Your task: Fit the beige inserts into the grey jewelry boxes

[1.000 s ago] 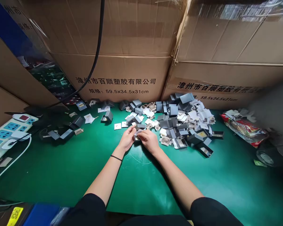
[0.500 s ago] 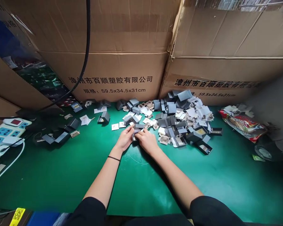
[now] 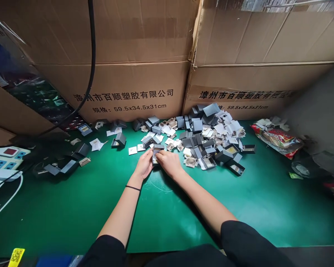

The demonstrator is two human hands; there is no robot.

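Note:
A small dark grey box (image 3: pixel 157 148) is held between my two hands above the green table (image 3: pixel 114 215), its open side facing me. My left hand (image 3: pixel 144 164) grips its left side, fingers closed around it. The closed fingers of my right hand (image 3: pixel 168 162) are at the box's right side and opening; the fingertips are partly hidden. Just beyond my hands lie loose white cards (image 3: pixel 133 150) and small grey boxes (image 3: pixel 156 129). A large heap of grey boxes (image 3: pixel 197 126) mixed with white paper inserts (image 3: pixel 225 128) rises to the right.
Large cardboard boxes (image 3: pixel 128 81) wall off the back. On the left are a power strip (image 3: pixel 5 159), a black cable (image 3: pixel 91 55) and some opened grey boxes (image 3: pixel 68 167). A red plastic packet (image 3: pixel 278 139) lies at the right.
The small box is now tilted so that more of its inside shows, and the right fingers have shifted on it. The whole view has swung slightly to the right.

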